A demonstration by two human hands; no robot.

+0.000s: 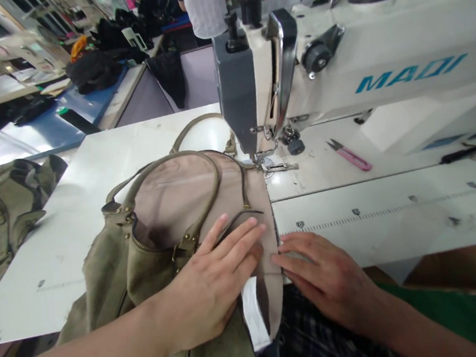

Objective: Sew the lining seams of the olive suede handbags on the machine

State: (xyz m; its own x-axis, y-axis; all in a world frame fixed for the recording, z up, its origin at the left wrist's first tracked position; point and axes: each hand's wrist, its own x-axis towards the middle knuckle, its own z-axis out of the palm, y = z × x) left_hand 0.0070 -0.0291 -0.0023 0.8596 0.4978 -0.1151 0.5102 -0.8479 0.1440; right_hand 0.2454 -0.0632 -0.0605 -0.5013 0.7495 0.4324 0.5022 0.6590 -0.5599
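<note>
An olive-green handbag lies on the sewing machine table, its zipped mouth open over a pinkish-beige lining. The lining's edge runs up to the presser foot of the sewing machine. My left hand rests flat on the bag and lining, fingers stretched out beside a handle's base. At the lining's right edge, my right hand holds the margin between thumb and fingers; the thumb tip is partly hidden. A white label hangs from the lining below my left fingers.
Pink thread snips lie right of the needle. A printed ruler scale runs along the table's front. Another olive bag sits at the left. Behind stand a person in a white top and a blue-topped bench.
</note>
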